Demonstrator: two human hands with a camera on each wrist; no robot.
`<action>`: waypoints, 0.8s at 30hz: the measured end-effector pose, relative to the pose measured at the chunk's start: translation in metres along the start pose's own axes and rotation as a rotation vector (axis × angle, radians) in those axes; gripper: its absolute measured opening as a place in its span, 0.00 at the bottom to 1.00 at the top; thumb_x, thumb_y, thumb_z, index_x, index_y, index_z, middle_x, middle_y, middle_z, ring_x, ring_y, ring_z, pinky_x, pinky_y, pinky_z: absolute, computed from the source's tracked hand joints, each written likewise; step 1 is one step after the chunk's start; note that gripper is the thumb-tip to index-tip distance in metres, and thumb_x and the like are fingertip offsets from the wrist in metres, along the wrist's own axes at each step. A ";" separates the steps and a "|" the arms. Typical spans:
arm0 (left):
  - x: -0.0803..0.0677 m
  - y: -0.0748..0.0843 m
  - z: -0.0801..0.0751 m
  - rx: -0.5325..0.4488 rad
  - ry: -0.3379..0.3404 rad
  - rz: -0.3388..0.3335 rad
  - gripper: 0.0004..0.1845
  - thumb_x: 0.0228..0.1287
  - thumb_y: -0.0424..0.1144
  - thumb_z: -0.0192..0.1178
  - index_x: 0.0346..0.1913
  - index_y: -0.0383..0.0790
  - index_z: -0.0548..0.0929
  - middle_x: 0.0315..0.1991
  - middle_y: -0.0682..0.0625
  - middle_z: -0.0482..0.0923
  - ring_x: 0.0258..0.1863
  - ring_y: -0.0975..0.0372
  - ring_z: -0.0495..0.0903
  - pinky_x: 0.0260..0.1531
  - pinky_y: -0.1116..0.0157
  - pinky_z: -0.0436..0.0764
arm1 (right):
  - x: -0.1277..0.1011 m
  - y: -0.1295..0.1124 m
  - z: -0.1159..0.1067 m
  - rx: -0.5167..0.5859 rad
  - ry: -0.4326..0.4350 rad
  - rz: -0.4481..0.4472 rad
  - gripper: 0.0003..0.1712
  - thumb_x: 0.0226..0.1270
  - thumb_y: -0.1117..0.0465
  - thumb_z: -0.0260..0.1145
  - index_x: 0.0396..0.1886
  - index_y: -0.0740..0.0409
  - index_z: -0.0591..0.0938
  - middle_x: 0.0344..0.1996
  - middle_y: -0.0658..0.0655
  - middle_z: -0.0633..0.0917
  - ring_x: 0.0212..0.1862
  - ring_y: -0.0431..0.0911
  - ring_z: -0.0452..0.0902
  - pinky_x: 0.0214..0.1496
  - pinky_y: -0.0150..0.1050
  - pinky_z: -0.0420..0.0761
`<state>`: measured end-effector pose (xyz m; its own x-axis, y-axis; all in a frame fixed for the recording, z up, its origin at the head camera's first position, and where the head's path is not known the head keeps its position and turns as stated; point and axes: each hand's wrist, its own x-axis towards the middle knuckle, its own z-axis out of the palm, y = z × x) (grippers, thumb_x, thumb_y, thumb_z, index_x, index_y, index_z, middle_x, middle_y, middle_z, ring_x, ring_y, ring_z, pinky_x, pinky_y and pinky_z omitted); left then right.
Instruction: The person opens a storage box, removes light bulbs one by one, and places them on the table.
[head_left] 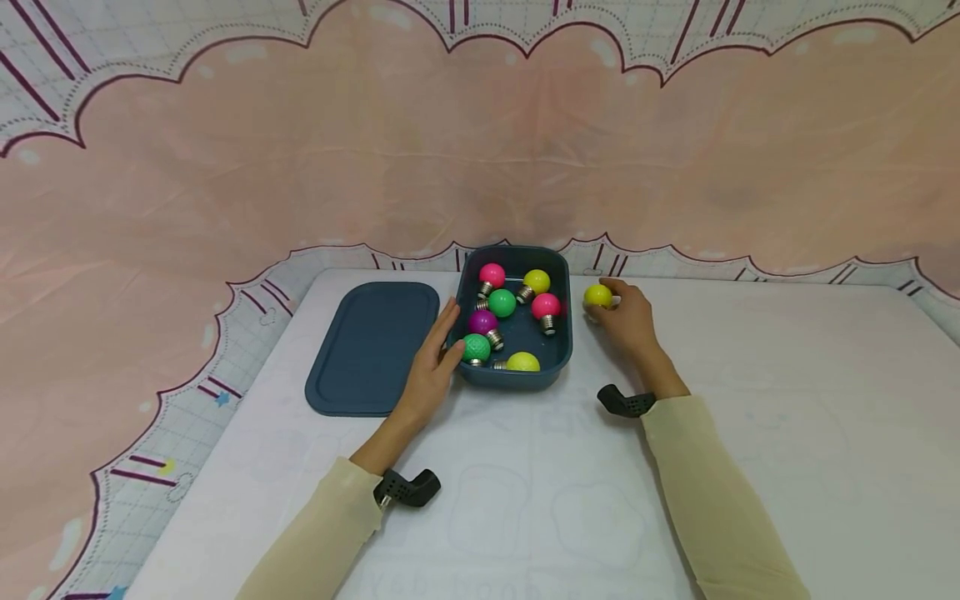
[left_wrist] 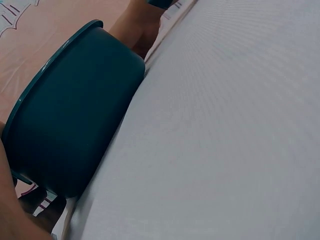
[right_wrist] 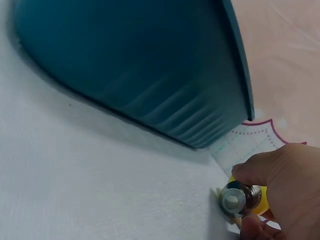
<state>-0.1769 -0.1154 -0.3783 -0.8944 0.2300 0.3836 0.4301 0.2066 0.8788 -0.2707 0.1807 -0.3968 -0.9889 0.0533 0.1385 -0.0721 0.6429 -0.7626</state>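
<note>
On the left of the white worktop (head_left: pixel 750 433), a dark blue lid (head_left: pixel 375 346) lies flat, just beside a matching bin (head_left: pixel 564 333). The left hand (head_left: pixel 435 362) is laid against the bin's left wall with fingers straight, grasping nothing. In the bin, 7 small coloured bulbs (head_left: pixel 502 302) are seen: 2 pink, 2 green, 2 yellow, 1 purple.

Just right of the bin, a yellow bulb (head_left: pixel 597 295) is pinched in the grip of the right hand (head_left: pixel 630 321), low over the worktop; its metal screw base (right_wrist: pixel 236 199) points outward between the fingertips (right_wrist: pixel 250 230).

The bulb is judged light, rigid and smooth, so slippage is possible. The globe is probably fragile. Hold is best taken around the globe with light pressure, or at the threaded base.
</note>
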 end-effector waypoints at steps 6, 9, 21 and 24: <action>0.000 0.001 0.000 0.005 0.001 -0.002 0.27 0.73 0.27 0.45 0.71 0.25 0.55 0.74 0.35 0.46 0.73 0.48 0.44 0.66 0.45 0.52 | 0.000 -0.001 0.003 0.004 0.023 -0.004 0.33 0.66 0.59 0.64 0.67 0.66 0.67 0.57 0.71 0.71 0.50 0.59 0.67 0.57 0.51 0.70; 0.000 0.001 0.000 0.002 0.003 0.001 0.27 0.72 0.27 0.46 0.71 0.24 0.55 0.74 0.35 0.46 0.73 0.48 0.45 0.66 0.45 0.52 | 0.000 -0.001 0.004 0.001 0.024 -0.003 0.33 0.66 0.59 0.64 0.67 0.67 0.67 0.57 0.71 0.71 0.50 0.59 0.67 0.56 0.51 0.70; 0.001 0.000 -0.001 0.000 0.002 -0.006 0.27 0.72 0.27 0.46 0.71 0.24 0.55 0.74 0.34 0.46 0.73 0.47 0.45 0.66 0.44 0.52 | 0.001 -0.003 0.005 0.005 0.027 0.021 0.34 0.67 0.58 0.64 0.68 0.67 0.66 0.60 0.70 0.69 0.51 0.59 0.67 0.56 0.50 0.70; 0.001 0.000 -0.001 -0.001 0.002 -0.005 0.27 0.72 0.26 0.46 0.70 0.23 0.55 0.74 0.34 0.46 0.73 0.47 0.45 0.66 0.44 0.52 | 0.001 -0.003 0.005 -0.003 0.027 0.025 0.34 0.67 0.57 0.64 0.68 0.67 0.66 0.60 0.71 0.69 0.50 0.58 0.67 0.56 0.50 0.71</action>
<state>-0.1781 -0.1156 -0.3775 -0.8966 0.2274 0.3801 0.4259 0.2067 0.8809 -0.2717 0.1750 -0.3980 -0.9865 0.0897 0.1369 -0.0475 0.6433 -0.7641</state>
